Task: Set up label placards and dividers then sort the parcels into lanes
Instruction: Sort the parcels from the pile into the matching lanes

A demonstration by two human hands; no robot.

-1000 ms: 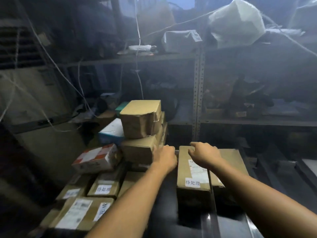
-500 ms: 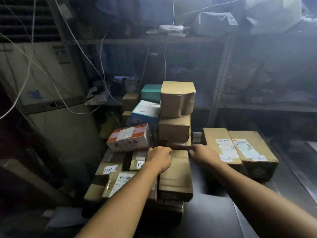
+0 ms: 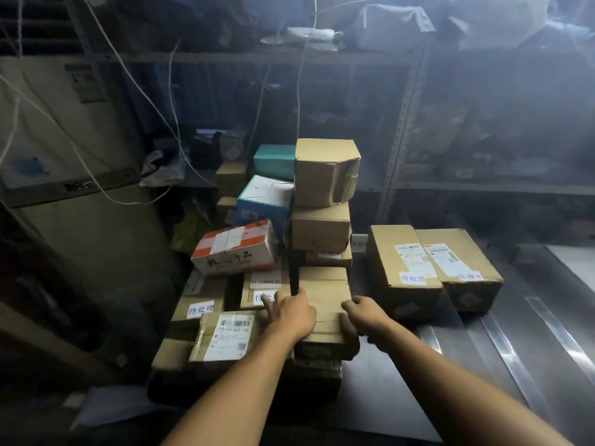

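Two hands were busy at the foot of the tall stack of plain brown cardboard boxes (image 3: pixel 322 201). The left hand (image 3: pixel 291 315) had its thumb and fingers pinching the lower end of a slim black upright strip (image 3: pixel 292 252), which stood hard against the stack's left side. The right hand (image 3: pixel 363 313) had its fingers curled over the near right corner of the flat brown cardboard box (image 3: pixel 325 294) at the stack's base.

I judged this to be the divider step: the strip marked a lane edge left of the stack, and sorting was not yet under way. I thought the next move called for seating the strip upright without toppling the stack, while the other hand braced the box.

I counted:
- four boxes in the stack, with darker ones beneath it too dim to number;
- to its left, one red-and-white carton (image 3: pixel 235 249), one blue-and-white carton (image 3: pixel 264 197), one teal box (image 3: pixel 273 157) and three flat labelled parcels (image 3: pixel 225 336);
- to its right, two brown labelled boxes (image 3: pixel 405 265) touching on the dark desk (image 3: pixel 383 381);
- four white placard slips (image 3: pixel 200 309), one half covered by the left hand.
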